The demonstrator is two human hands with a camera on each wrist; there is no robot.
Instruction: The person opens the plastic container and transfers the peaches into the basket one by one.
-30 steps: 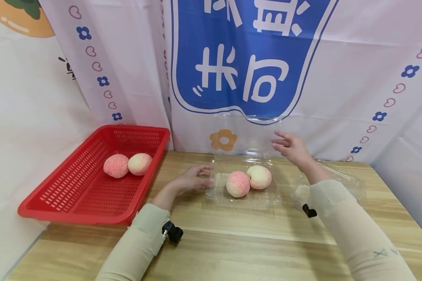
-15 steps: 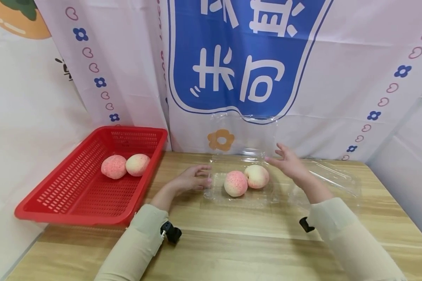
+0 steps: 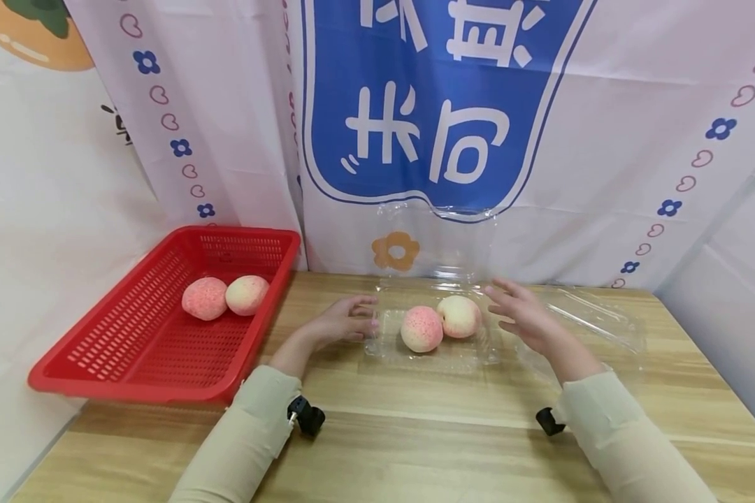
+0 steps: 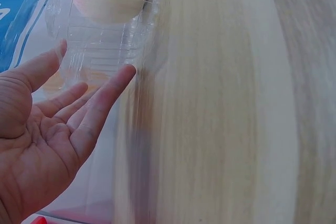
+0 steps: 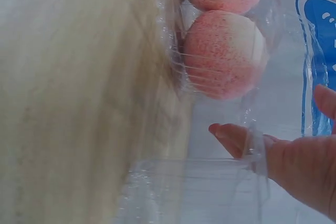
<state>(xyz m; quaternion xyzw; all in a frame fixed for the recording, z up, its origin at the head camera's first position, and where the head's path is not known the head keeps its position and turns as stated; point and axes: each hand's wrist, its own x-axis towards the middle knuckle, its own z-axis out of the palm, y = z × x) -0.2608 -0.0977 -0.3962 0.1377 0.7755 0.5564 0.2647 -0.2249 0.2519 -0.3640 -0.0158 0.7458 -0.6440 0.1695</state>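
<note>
A clear plastic clamshell box (image 3: 465, 360) stands on the table with its lid raised against the cloth behind. Inside it, a pink speckled peach (image 3: 421, 329) sits beside a paler peach (image 3: 459, 316). My left hand (image 3: 342, 322) is at the box's left side, fingers spread and fairly straight; the left wrist view shows the fingertips (image 4: 126, 72) close to the clear wall, contact uncertain. At the box's right side is my right hand (image 3: 523, 316), fingers extended towards the paler peach. Nothing is held in either hand.
A red perforated basket (image 3: 264, 318) on the left contains a pink peach (image 3: 205, 299) and a pale one (image 3: 247, 295). Another clear plastic piece (image 3: 604, 321) lies on the table (image 3: 428, 433) behind my right forearm. A printed cloth (image 3: 604, 175) hangs along the back.
My right hand has come down from beside the raised lid to the box's right side. My left hand stays beside the box. The peaches have not moved; the view has shifted slightly.
</note>
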